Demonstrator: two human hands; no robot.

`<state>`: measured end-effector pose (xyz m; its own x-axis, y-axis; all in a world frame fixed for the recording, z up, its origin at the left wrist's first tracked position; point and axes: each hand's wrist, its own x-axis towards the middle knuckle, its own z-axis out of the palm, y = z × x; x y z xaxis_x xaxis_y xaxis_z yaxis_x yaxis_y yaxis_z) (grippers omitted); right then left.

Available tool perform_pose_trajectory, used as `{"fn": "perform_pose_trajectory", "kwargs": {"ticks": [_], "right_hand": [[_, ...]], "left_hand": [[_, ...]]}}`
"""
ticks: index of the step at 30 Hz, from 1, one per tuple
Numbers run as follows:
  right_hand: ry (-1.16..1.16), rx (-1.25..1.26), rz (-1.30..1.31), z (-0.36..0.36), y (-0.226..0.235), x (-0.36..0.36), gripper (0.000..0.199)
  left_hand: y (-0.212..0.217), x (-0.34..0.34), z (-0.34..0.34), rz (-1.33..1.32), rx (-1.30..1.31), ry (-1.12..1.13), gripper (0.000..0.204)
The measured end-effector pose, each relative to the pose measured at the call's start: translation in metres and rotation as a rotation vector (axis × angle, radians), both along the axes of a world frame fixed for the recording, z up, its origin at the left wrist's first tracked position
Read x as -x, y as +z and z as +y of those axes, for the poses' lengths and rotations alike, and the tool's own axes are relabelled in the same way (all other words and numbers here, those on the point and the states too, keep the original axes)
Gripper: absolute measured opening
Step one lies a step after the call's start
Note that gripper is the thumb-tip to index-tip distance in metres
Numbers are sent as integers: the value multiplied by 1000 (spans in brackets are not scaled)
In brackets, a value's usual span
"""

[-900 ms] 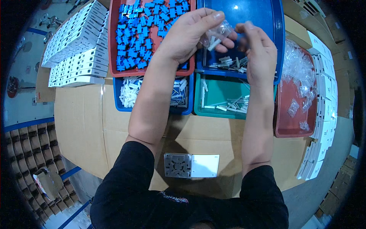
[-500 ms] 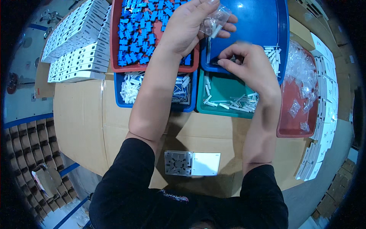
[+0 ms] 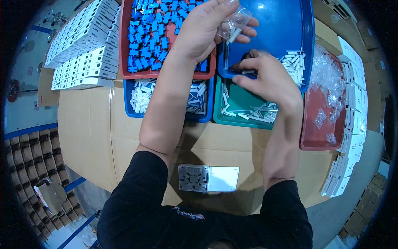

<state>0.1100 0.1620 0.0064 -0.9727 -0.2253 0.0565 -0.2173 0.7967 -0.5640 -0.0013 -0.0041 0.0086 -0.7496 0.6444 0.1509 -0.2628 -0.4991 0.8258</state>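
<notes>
My left hand (image 3: 207, 27) is raised over the trays and grips a small clear plastic bag (image 3: 234, 23) with a few small white parts inside. My right hand (image 3: 265, 76) reaches down at the near edge of the large blue tray (image 3: 286, 25), its fingers pinched on small white parts (image 3: 248, 72) picked from there. A heap of the same white parts (image 3: 294, 64) lies in that tray just right of my fingers. Below my right hand sits a green tray (image 3: 238, 101) with more white pieces.
A red tray (image 3: 128, 54) holds several blue connectors. A blue tray (image 3: 132, 110) of white clips sits below it. Another red tray (image 3: 315, 133) at right has clear bags. White boxes (image 3: 78, 45) are stacked at left and along the right edge. A grey-and-white square plate (image 3: 207, 178) lies on the cardboard.
My right hand has dropped from beside the bag to the blue tray's near edge and pinched white parts. My left hand keeps the bag raised, shifted slightly.
</notes>
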Motion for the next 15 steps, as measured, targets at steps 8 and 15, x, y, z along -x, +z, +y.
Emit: {"fn": "perform_pose_trajectory", "kwargs": {"ticks": [8, 15], "right_hand": [[93, 78, -4, 2, -1, 4, 29], [143, 112, 21, -2, -6, 8, 25]], "left_hand": [[-1, -1, 1, 14, 0, -4, 32], [-3, -1, 1, 17, -16, -35, 32]]}}
